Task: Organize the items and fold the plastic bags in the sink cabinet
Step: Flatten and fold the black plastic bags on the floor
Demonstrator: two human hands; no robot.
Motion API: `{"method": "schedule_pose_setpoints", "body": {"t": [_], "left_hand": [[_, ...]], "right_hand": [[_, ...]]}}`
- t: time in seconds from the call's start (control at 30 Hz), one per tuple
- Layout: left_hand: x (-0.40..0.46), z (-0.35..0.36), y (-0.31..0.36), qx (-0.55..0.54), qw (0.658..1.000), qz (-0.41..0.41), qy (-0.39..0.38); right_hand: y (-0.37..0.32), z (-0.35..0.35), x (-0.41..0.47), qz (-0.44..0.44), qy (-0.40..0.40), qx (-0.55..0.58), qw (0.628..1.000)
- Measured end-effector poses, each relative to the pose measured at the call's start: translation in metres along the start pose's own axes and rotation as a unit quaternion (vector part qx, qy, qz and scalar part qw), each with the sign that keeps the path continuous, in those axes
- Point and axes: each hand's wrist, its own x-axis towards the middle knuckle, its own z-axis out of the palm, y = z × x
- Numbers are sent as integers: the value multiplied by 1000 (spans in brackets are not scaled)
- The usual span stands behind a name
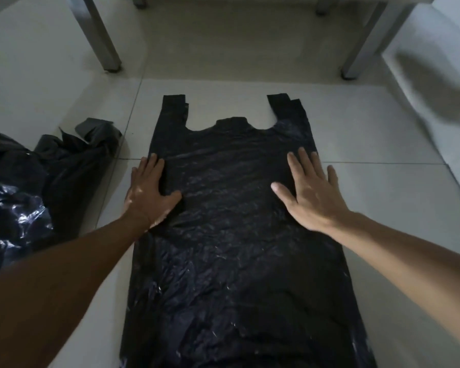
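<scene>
Two hands press flat on a black plastic bag [234, 235] spread out on the tiled floor [369, 144]. The left hand [149, 192] lies with straight fingers on the bag's left edge, thumb spread inward; the right hand [308, 192] rests splayed wide near the right edge, holding nothing. The bag is a thin, crinkled, glossy T-shirt type, its two handle loops pointing away from the person. At the left lies a crumpled heap of dark bags [37, 181], shiny and creased. Beyond stand grey square metal legs [101, 35].
</scene>
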Motion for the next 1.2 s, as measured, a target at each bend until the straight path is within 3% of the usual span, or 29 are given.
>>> {"method": "schedule_pose_setpoints", "body": {"t": [0.1, 0.17, 0.23, 0.3, 0.47, 0.63, 1.2], "left_hand": [[9, -25, 10, -123, 987, -71, -71], [13, -43, 21, -163, 979, -114, -51], [3, -49, 35, -55, 996, -73, -3], [-25, -44, 56, 6, 999, 24, 33], [-133, 4, 90, 141, 972, 185, -43], [-189, 43, 71, 246, 952, 153, -100], [-226, 40, 41, 228, 954, 171, -95]], "right_hand": [[-4, 6, -47, -15, 0, -1, 1000], [-6, 14, -69, 5, -3, 7, 1000], [-8, 23, -87, 11, -7, -6, 1000], [-10, 30, -105, -1, -1, -26, 1000], [-11, 32, -131, 2, 0, -47, 999], [-14, 43, -149, -8, -12, -66, 998], [-32, 56, -192, -39, -6, -79, 996]]}}
